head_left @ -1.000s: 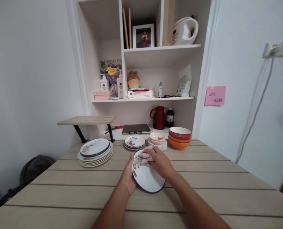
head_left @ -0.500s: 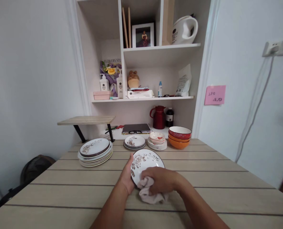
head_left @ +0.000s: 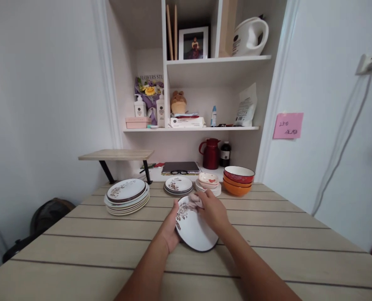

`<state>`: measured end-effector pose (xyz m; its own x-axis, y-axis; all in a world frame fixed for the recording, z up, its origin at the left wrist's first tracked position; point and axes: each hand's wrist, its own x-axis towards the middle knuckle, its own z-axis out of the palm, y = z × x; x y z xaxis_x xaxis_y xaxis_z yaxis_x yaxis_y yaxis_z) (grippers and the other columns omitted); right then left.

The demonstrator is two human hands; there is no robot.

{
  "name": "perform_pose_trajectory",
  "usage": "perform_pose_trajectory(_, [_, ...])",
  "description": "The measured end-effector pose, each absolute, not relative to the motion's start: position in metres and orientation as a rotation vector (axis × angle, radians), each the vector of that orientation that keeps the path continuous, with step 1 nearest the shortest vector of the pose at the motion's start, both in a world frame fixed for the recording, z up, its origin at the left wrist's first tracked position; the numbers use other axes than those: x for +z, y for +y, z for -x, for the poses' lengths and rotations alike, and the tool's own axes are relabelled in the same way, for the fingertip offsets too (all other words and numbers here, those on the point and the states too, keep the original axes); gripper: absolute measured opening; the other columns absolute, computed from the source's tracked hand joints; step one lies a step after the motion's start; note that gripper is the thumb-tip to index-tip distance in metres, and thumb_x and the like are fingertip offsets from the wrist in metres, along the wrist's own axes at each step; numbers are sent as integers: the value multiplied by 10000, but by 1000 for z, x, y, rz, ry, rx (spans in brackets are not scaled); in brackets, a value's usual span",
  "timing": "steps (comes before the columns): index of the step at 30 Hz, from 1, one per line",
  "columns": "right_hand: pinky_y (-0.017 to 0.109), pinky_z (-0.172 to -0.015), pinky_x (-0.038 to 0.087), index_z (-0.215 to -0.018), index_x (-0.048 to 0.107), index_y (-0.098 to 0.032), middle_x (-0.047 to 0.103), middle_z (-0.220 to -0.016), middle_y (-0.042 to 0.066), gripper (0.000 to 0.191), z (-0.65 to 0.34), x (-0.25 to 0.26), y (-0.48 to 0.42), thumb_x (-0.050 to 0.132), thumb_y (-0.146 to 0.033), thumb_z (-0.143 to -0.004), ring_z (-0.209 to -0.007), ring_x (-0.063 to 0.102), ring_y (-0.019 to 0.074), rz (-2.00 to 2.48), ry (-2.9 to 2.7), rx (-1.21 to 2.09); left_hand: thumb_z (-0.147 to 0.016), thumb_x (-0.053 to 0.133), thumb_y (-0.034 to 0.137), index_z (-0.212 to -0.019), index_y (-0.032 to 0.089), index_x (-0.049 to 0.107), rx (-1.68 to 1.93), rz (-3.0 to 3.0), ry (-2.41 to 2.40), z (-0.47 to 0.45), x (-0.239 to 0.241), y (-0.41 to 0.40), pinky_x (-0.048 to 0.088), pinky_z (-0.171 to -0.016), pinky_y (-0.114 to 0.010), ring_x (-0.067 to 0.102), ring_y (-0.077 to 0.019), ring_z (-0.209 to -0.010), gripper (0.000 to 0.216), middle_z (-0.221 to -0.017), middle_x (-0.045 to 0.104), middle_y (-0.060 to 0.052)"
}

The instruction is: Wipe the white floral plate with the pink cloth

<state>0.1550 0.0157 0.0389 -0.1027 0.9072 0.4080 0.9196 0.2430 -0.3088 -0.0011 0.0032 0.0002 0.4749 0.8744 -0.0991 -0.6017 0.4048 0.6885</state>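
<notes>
A white plate [head_left: 198, 232] with a dark rim and brown flower print is tilted above the wooden table. My left hand [head_left: 170, 230] grips it by its left edge, thumb on the rim and the other fingers hidden behind. With my right hand [head_left: 213, 209] I press a bunched pale cloth [head_left: 196, 200] onto the upper part of the plate; the hand is closed on the cloth and covers the plate's upper right edge.
On the table [head_left: 282, 242] stand a tall stack of plates [head_left: 126, 198] at left, smaller flowered plates [head_left: 178, 184], small white dishes [head_left: 208, 180] and stacked bowls [head_left: 238, 182]. Behind are a raised wooden shelf [head_left: 117, 155], a laptop [head_left: 181, 167] with glasses, and a red jug [head_left: 211, 154].
My right hand has moved the cloth from the plate's lower edge up to its top. The left hand keeps its grip on the plate. The whole view has shifted slightly.
</notes>
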Motion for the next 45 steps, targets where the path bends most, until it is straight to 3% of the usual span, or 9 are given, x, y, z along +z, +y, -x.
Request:
perform_pose_trajectory(6, [371, -889, 318, -1221, 504, -349, 520, -1198, 43, 462, -137, 41, 3, 609, -357, -771, -1095, 443, 244, 1301, -2203, -41, -745, 460, 652, -1160, 135, 571, 1001, -592, 509, -1, 2, 3, 458, -857, -378, 650, -263, -922, 673, -978, 702, -131])
perform_pose_trajectory(9, [374, -911, 318, -1247, 494, -376, 514, -1228, 34, 393, -135, 43, -6, 459, -458, -864, -1099, 432, 228, 1175, -2328, 9, -734, 462, 663, -1150, 143, 575, 1050, -572, 522, -2, 3, 3, 482, -805, -357, 665, -244, -854, 676, -904, 715, -114])
perform_pose_trajectory(11, [381, -921, 309, -1233, 512, -396, 513, -1241, 28, 354, -137, 43, -5, 391, -429, -902, -1117, 419, 225, 1208, -2327, -3, -733, 459, 665, -1162, 154, 570, 1058, -571, 521, -2, 3, 4, 481, -808, -357, 663, -242, -857, 676, -919, 714, -110])
perform_pose_trajectory(16, [388, -870, 324, -1179, 565, -393, 513, -1232, 42, 414, -157, 41, 9, 551, -245, -792, -1105, 429, 258, 1572, -2196, -82, -714, 424, 710, -1201, 151, 554, 1000, -599, 553, -1, 1, 6, 439, -884, -410, 625, -286, -978, 753, -1055, 680, -141])
perform_pose_trajectory(21, [299, -720, 370, -1186, 556, -374, 566, -1076, 47, 514, -173, 43, 0, 574, -200, -703, -911, 554, 222, 1694, -2279, 158, -703, 454, 704, -1212, 152, 547, 995, -576, 579, 2, 1, 4, 415, -915, -422, 587, -304, -1055, 756, -1115, 657, -137])
perform_pose_trajectory(29, [288, -855, 358, -1289, 421, -352, 527, -1147, 28, 663, -129, 38, -6, 639, -198, -682, -1046, 493, 209, 1226, -2243, 230, -736, 490, 640, -1193, 144, 555, 1036, -563, 535, -1, 5, 3, 450, -863, -393, 633, -278, -960, 678, -1035, 685, -140])
perform_pose_trajectory(33, [322, -865, 344, -1141, 504, -245, 549, -1129, 53, 513, -139, 37, 9, 667, -211, -656, -1034, 481, 227, 1349, -2102, 139, -769, 483, 601, -1213, 149, 541, 1037, -573, 478, -3, 5, 3, 440, -883, -399, 625, -279, -982, 636, -1079, 671, -133])
perform_pose_trajectory(39, [278, -679, 348, -932, 597, -215, 585, -944, 53, 317, -161, 39, -2, 667, -240, -623, -834, 538, 210, 1653, -2292, 177, -749, 501, 616, -1204, 120, 546, 993, -555, 492, -1, 3, 4, 432, -895, -406, 610, -297, -1011, 675, -1106, 659, -143])
perform_pose_trajectory(45, [277, -786, 365, -982, 601, -249, 563, -1035, 32, 347, -122, 34, -17, 647, -137, -657, -954, 498, 198, 1017, -2406, 215, -751, 553, 555, -1142, 90, 584, 1032, -532, 524, 1, 8, 1, 468, -823, -369, 646, -278, -913, 608, -983, 699, -146])
